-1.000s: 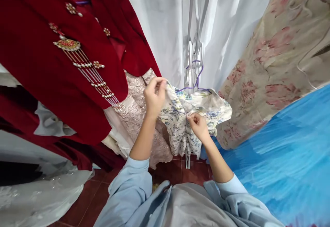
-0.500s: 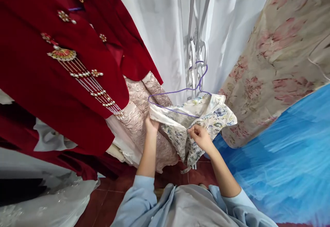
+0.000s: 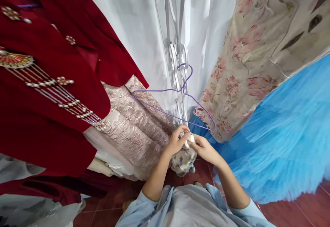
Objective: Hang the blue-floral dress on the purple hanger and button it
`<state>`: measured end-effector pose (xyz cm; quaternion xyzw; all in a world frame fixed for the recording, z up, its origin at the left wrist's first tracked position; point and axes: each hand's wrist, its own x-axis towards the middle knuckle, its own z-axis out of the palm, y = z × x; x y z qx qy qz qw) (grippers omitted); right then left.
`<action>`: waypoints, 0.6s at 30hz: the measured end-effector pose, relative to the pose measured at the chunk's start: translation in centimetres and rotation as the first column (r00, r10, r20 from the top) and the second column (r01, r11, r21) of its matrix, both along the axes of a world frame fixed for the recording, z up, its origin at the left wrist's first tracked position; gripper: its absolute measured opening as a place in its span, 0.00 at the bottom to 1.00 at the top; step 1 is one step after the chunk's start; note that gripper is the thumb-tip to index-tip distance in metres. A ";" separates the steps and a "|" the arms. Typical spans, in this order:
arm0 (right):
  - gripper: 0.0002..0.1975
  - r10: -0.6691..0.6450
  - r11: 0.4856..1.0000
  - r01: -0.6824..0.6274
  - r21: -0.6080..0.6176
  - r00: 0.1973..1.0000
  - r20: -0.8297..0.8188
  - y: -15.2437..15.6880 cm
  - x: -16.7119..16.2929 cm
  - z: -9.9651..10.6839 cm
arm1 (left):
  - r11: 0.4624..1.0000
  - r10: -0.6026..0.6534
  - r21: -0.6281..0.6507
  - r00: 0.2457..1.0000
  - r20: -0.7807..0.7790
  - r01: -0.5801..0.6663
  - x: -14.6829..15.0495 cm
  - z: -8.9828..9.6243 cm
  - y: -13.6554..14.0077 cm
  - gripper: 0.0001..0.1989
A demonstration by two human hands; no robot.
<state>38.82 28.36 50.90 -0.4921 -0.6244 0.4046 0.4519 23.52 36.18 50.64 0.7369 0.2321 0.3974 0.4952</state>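
A floral garment (image 3: 183, 161), white with blue and yellow print, hangs bunched from my two hands in front of my body. My left hand (image 3: 177, 140) is closed on its upper edge. Beside it, almost touching, my right hand (image 3: 203, 148) pinches the same white edge from the other side. The lower part of the garment is blurred, so its full shape is hidden. Just above my hands a bare purple hanger (image 3: 160, 111) hangs by its hook from a white chain of rings (image 3: 173, 56).
On the left hang a dark red velvet jacket (image 3: 59, 93) with beaded ornaments and a pale pink brocade garment (image 3: 134, 127). To the right are a beige floral dress (image 3: 247, 58) and blue tulle (image 3: 283, 134). White curtains (image 3: 129, 24) hang behind; red tiles (image 3: 108, 199) cover the floor.
The floral garment has come off the purple hanger and is gathered lower, nearer my body. My hands have moved together. The view has shifted to the right.
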 end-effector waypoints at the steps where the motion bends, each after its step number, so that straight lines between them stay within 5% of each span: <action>1: 0.13 -0.005 1.000 0.005 0.024 1.000 0.026 -0.3 0.9 0.7 | 0.993 -0.072 -0.089 0.997 0.038 0.075 0.4 -0.3 -0.2 0.18; 3: 0.13 -0.003 0.995 -0.008 0.095 0.994 0.111 -1.5 3.0 2.3 | 0.946 -0.225 -0.225 0.972 0.061 0.234 0.8 -1.3 -1.0 0.27; 6: 0.12 0.050 0.970 -0.099 0.221 0.975 0.218 -3.9 6.4 4.9 | 0.906 -0.350 -0.286 0.932 -0.091 0.312 0.7 -2.3 -3.0 0.23; 9: 0.11 0.027 0.924 -0.117 0.365 0.969 0.244 -5.7 9.7 6.7 | 0.953 -0.242 -0.244 0.938 -0.247 0.182 0.1 -1.7 -4.9 0.21; 12: 0.10 -0.155 0.874 0.036 0.484 0.966 0.209 -5.0 12.4 7.1 | 0.985 -0.109 -0.162 0.947 -0.303 0.062 -0.5 -0.5 -5.9 0.19; 15: 0.08 -0.254 0.822 0.130 0.554 0.955 0.153 -1.2 13.9 6.6 | 0.996 -0.006 -0.086 0.940 -0.340 -0.025 -0.5 0.2 -6.0 0.21; 18: 0.08 -0.240 0.827 0.192 0.528 0.971 0.023 3.6 14.5 6.1 | 0.986 0.105 -0.091 0.947 -0.305 -0.139 -0.3 0.1 -5.5 0.19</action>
